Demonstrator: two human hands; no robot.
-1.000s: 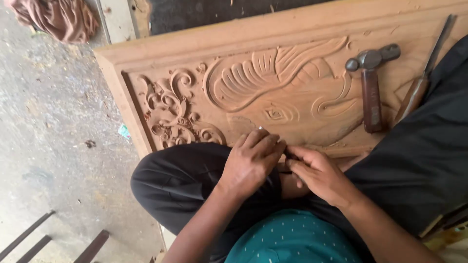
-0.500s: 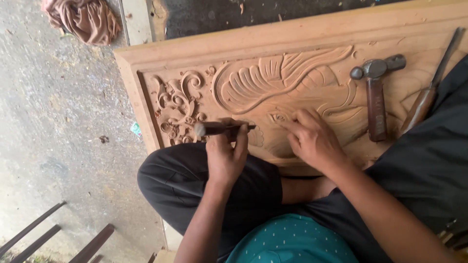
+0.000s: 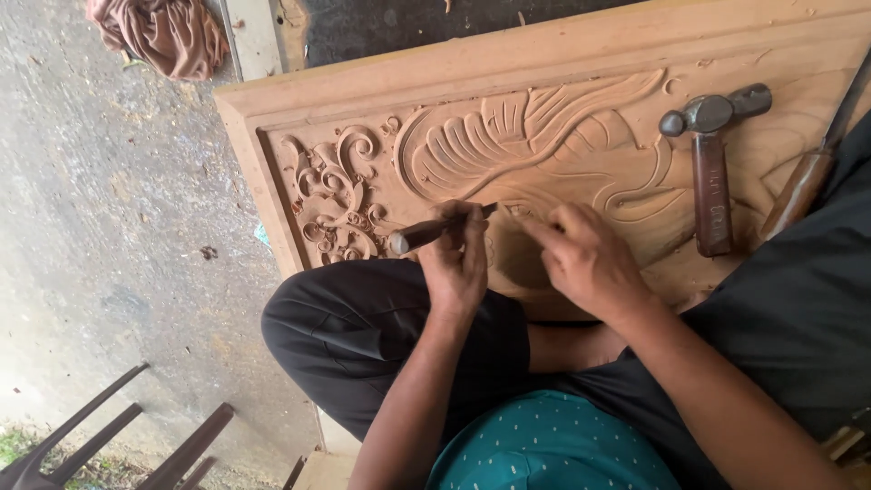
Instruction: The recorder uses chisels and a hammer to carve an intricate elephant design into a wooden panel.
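Observation:
A large carved wooden panel (image 3: 544, 63) lies flat in front of me, cut with scrolls at the left and a feathered wing in the middle. My left hand (image 3: 458, 259) grips a wooden-handled chisel (image 3: 417, 236), its blade pointing right onto the carving. My right hand (image 3: 585, 259) rests just right of the blade, fingers stretched toward the tip and touching the wood. I sit on the panel with my knees in dark trousers (image 3: 363, 336) folded over its near edge.
A hammer (image 3: 712, 172) with a brown handle lies on the panel at the right. Another wooden-handled tool (image 3: 803, 186) lies beside it. A crumpled brown cloth (image 3: 163, 32) sits on the concrete floor at top left. Dark metal legs (image 3: 109, 445) stand at bottom left.
My hands have left my lap and moved up onto the carving. The left hand now holds the chisel level with its blade on the wood, and the right hand has settled beside the tip.

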